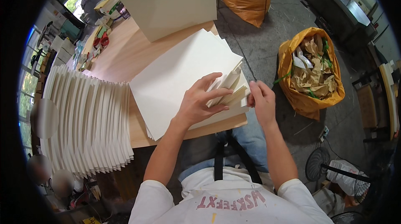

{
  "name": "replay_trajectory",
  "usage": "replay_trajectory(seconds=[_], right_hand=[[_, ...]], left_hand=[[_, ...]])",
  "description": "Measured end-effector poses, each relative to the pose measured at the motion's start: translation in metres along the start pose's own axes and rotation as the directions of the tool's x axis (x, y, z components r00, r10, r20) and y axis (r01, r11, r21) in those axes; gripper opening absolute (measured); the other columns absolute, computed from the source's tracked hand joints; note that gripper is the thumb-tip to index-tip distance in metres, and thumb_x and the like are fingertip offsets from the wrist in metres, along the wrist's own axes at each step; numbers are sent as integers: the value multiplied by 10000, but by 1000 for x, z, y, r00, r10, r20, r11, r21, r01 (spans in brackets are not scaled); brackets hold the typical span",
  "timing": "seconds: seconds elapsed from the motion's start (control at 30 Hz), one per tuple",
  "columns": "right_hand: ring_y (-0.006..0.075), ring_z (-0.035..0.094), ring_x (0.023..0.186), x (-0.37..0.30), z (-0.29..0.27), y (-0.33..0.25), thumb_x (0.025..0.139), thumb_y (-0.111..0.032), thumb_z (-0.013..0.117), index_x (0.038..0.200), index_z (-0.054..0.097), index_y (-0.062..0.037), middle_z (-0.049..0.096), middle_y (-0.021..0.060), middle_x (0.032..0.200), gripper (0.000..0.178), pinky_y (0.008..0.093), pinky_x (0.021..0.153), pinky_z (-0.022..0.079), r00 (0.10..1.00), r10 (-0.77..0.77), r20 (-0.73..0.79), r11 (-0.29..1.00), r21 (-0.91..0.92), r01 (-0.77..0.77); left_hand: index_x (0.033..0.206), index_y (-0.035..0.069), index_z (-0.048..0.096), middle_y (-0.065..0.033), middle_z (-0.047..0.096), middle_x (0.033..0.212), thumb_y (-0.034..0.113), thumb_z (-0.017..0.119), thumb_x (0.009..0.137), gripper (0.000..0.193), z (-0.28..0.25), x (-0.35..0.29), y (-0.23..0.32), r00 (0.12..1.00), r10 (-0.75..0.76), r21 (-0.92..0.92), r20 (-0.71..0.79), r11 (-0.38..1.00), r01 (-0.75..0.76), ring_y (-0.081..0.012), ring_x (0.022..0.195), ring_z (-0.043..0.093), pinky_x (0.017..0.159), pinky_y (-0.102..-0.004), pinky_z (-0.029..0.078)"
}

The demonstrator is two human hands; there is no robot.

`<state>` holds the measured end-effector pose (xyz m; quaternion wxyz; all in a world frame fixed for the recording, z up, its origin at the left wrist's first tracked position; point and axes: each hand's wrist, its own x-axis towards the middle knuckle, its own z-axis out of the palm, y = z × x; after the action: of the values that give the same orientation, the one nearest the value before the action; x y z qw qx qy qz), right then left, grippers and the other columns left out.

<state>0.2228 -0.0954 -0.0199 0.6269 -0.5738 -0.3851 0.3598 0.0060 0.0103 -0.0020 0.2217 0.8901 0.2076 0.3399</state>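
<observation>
A stack of large white sheets [179,73] lies at an angle on the wooden table in front of me. On its right edge rests a tilted bundle of narrow cream paper pieces [237,94], partly hidden by my fingers. My left hand [196,101] is over the sheets, its fingers stretched apart and touching the bundle's left side. Just past the bundle's right end, my right hand [263,98] is closed with thumb and fingers together. Whatever its fingertips may pinch is too small to make out.
A tall fanned pile of white folded sheets [90,119] stands left. A large pale board [167,2] rises behind the table [121,44]. An orange sack of crumpled brown paper [288,78] and a black fan [318,163] are on the right. Another person [90,2] is far left.
</observation>
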Motion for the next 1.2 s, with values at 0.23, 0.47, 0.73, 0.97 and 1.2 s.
replay_trajectory(seconds=[0.23, 0.47, 0.73, 0.97, 1.2], right_hand=[[450, 535, 1296, -27, 3, 2, 818, -202, 765, 1117, 745, -53, 648, 210, 1278, 335, 547, 1134, 416, 825, -325, 461, 590, -583, 558], [470, 378, 1510, -27, 5, -3, 902, -425, 806, 1319, 771, -60, 591, 235, 1548, 555, 540, 1297, 248, 808, -96, 581, 693, -544, 473], [414, 423, 1428, -31, 7, -7, 890, -491, 848, 1266, 792, -49, 667, 225, 1395, 583, 552, 1224, 298, 833, -103, 544, 705, -551, 447], [404, 606, 1233, -34, 12, 59, 831, -324, 865, 1148, 804, -77, 726, 162, 1213, 407, 569, 1130, 364, 777, -402, 485, 407, -665, 626], [414, 636, 1206, -32, 17, 69, 750, -217, 850, 1132, 811, -76, 755, 154, 1158, 409, 595, 1139, 371, 717, -538, 443, 389, -624, 678]], left_hand=[[1322, 355, 788, -129, 600, 1550, 313, 947, 801, 547, -4, 2, 10, 997, 41, 81, 67, 996, -46, -358, 1291, 667, 1119, -453, 556], [1669, 195, 462, -209, 352, 1755, 350, 792, 928, 826, -15, -18, 32, 963, 47, 510, 266, 841, -182, -453, 1502, 485, 1282, -683, 293], [1385, 83, 669, -179, 608, 1495, 116, 796, 807, 592, -66, -142, 41, 917, -287, 778, -277, 492, 389, -362, 1434, 574, 1298, -693, 274], [1134, 77, 749, -72, 698, 1036, 145, 935, 625, 546, -62, -135, 83, 891, -400, 706, -216, 567, 426, -261, 1103, 696, 1308, -711, 243], [1271, 36, 660, -167, 611, 1372, 286, 933, 776, 618, -50, -140, 147, 799, -572, 510, -185, 639, 575, -349, 1290, 610, 1303, -627, 279]])
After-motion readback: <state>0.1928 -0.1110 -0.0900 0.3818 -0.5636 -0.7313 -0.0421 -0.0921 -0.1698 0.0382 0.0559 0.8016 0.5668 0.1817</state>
